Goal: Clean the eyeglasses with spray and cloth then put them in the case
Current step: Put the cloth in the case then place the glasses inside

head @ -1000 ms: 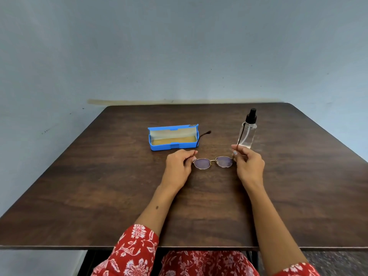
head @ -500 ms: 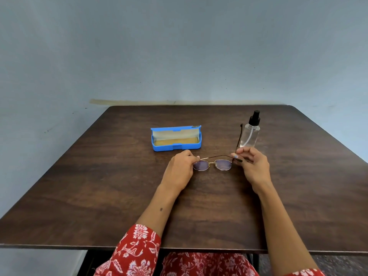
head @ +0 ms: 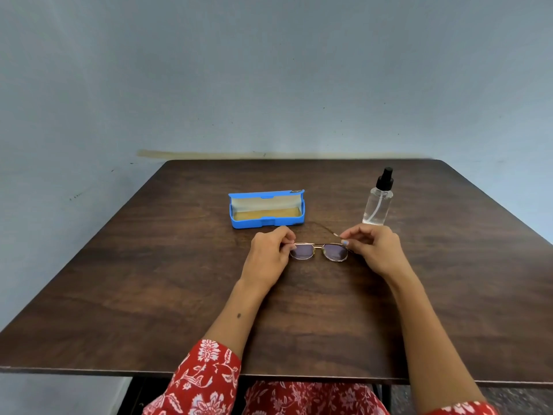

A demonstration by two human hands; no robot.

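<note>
Thin gold-framed eyeglasses (head: 318,251) with tinted lenses sit between my hands at the table's middle. My left hand (head: 269,259) pinches the frame's left end. At the right end, my right hand (head: 372,250) pinches the right temple arm, which is swung in behind the lenses. An open blue case (head: 267,208) with a tan lining lies just behind the glasses. A clear spray bottle (head: 378,202) with a black nozzle stands upright behind my right hand. No cloth is in sight.
The dark wooden table (head: 179,295) stands against a pale blue wall. Its front edge runs just above my red floral sleeves and lap.
Both temple arms, stretched out behind the glasses a second ago, have been folded in: first the left, then the right. My hands stayed at the frame's ends.
</note>
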